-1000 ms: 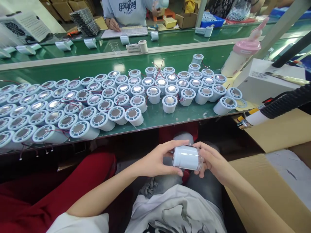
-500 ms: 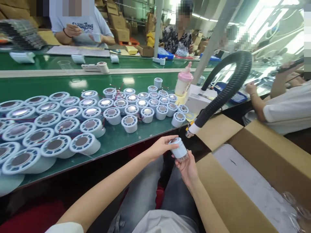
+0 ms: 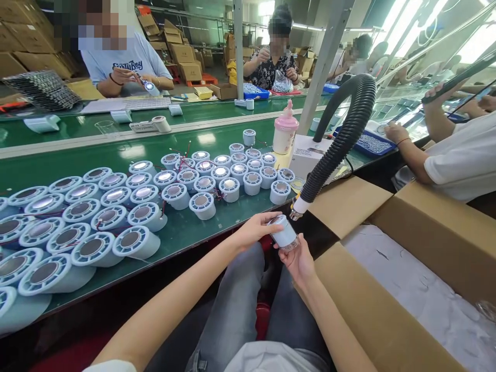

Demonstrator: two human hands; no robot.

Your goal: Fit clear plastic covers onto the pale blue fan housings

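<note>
The left hand grasps the upper end of the cylinder and the right hand grips its clear lower end from below, holding it tilted above the lap, just beside the nozzle. Loose fingers on the seemingly smooth wall could drop the cylinder, and a lift toward the far right could strike it against the nozzle. Room for moving lies nearward over the lap, bounded at far left by the edge of the bench and at right by the carton.
</note>
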